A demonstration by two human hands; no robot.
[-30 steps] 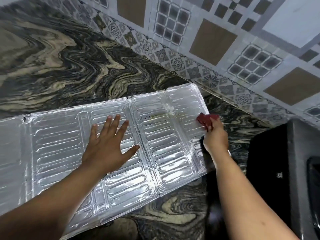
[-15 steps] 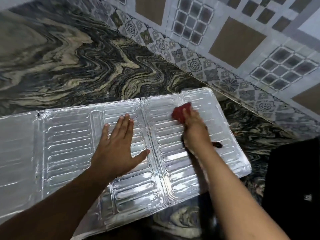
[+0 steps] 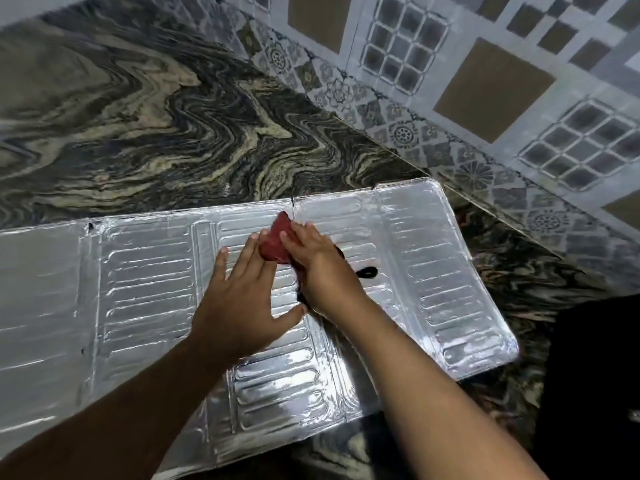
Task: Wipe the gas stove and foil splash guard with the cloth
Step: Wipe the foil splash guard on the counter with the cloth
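The silver foil splash guard [image 3: 433, 271] lies flat and unfolded on the counter, its ribbed panels spreading from the left edge to the right of centre. My left hand [image 3: 239, 299] rests flat on a middle panel, fingers spread, holding nothing. My right hand [image 3: 318, 261] presses a bunched red cloth [image 3: 275, 242] onto the foil near its far edge, right beside my left fingertips. A dark loop of the cloth or a strap [image 3: 367, 271] shows by my right wrist. The black gas stove [image 3: 595, 375] fills the lower right corner.
The dark marble counter [image 3: 173, 126] with swirling cream veins stretches beyond the foil. A patterned tile wall [image 3: 485, 81] rises at the back right. The foil's near corner overhangs toward me.
My right hand has swept the red cloth leftward across the foil, from the right panel's edge to the centre beside my left hand. My left hand has stayed flat on the foil.
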